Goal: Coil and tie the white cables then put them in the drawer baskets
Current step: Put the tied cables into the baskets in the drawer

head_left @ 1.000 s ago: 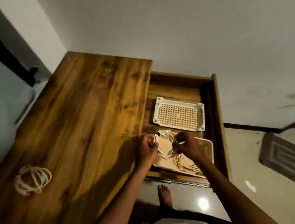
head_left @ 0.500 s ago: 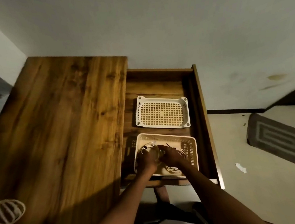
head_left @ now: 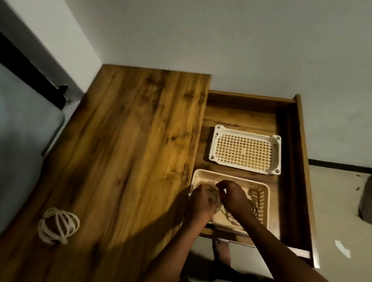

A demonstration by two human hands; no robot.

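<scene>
Step in hand: judged to be tying off or setting down a coiled white cable (head_left: 213, 195) over the near basket (head_left: 260, 204); motion blur hides the exact action.
Left hand (head_left: 200, 200): fingers curled, grip closed round the bundle of loops, held just above the basket's left end.
Right hand (head_left: 233, 197): fingers bent, thumb and forefinger look pressed together; whether they pinch a cable end I cannot tell.
Cable in hand: between the two hands, over the near basket; some strands seem to lie inside it under the right wrist, blurred.
Second cable (head_left: 59, 225): loose coil on the desk (head_left: 126, 171), well apart from the drawer, to the left.
Far basket (head_left: 245, 149): in the open drawer (head_left: 299, 174), behind the near one; nothing seen in it.
Next move calls for: finishing the wrap so the loops hold, letting the bundle down inside the basket walls, then reaching left across the desk for the remaining coil.
Risk: loops springing open on release.
</scene>
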